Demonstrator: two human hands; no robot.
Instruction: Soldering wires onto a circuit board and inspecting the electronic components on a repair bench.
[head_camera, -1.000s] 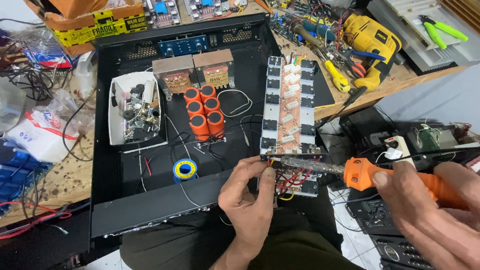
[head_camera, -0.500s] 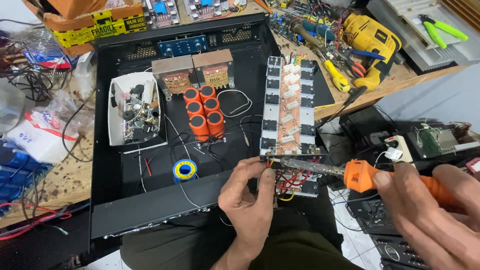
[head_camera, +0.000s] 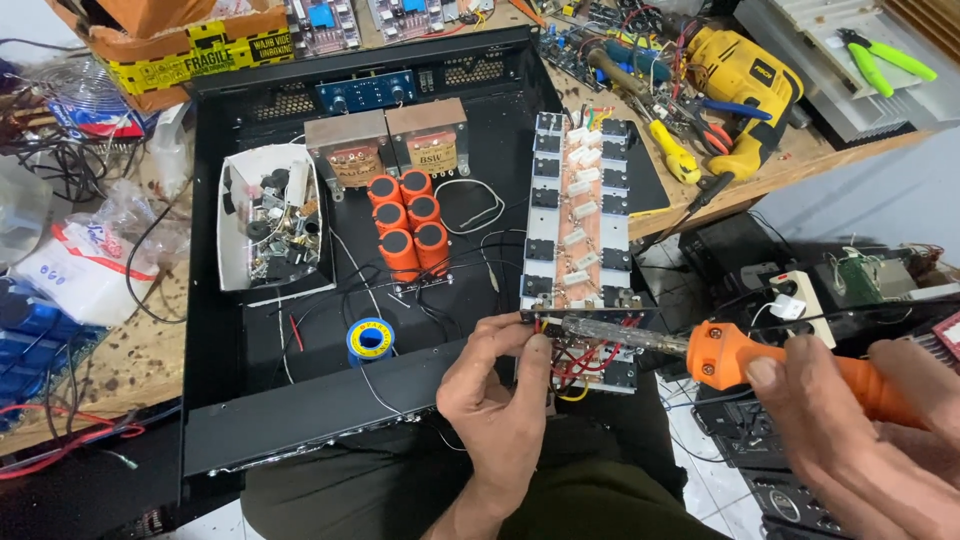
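1. Right now the right hand (head_camera: 860, 440) is wrapped around the orange handle of a soldering iron (head_camera: 720, 352), fingers curled tight about it and the thumb laid along the top.
2. Its metal shaft runs leftward, and the tip sits at the near end of the long board (head_camera: 580, 210), just beside the left fingertips.
3. The left hand (head_camera: 497, 395) comes up from below, fingers bunched together at the board's near edge, pinching something small there; what it is, I cannot tell.
4. Red and yellow wires (head_camera: 578, 362) hang in a tangle just under the board's near end, beside the left hand.
5. That board stands along the right side of an open black chassis (head_camera: 230, 400).
6. Inside the chassis, orange capacitors (head_camera: 408, 225) cluster in the middle, with two transformers (head_camera: 388, 150) behind them.
7. A white box (head_camera: 268, 225) of small parts lies at the left, and a solder spool (head_camera: 370, 340) rests near the front.
8. A yellow drill (head_camera: 745, 85) lies on the wooden bench (head_camera: 800, 160) to the right, well apart from both hands.
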